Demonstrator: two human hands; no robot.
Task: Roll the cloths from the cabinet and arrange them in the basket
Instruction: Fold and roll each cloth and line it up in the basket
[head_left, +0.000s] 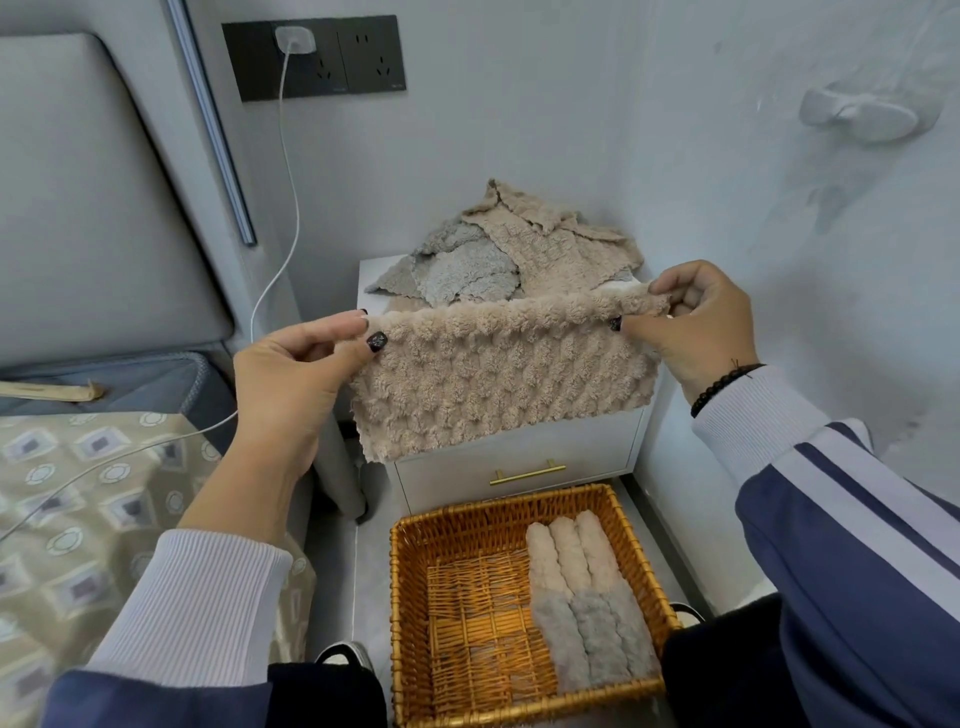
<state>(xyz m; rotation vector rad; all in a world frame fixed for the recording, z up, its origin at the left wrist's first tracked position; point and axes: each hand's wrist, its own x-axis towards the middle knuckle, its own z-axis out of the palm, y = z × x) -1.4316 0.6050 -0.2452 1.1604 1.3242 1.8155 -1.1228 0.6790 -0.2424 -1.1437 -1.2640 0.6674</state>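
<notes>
Pinching a beige cloth (498, 364) between both hands (291, 379), wicker basket (410, 571) holding six rolled cloths (582, 592)

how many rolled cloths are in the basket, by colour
Beige fluffy rolled cloths, at the far end of the woven wicker basket: 3
Grey fluffy rolled cloths, at the near end: 3
Total: 6

Not counted: the beige waffle-textured cloth pinched by the left hand and right hand, still unrolled.
</notes>
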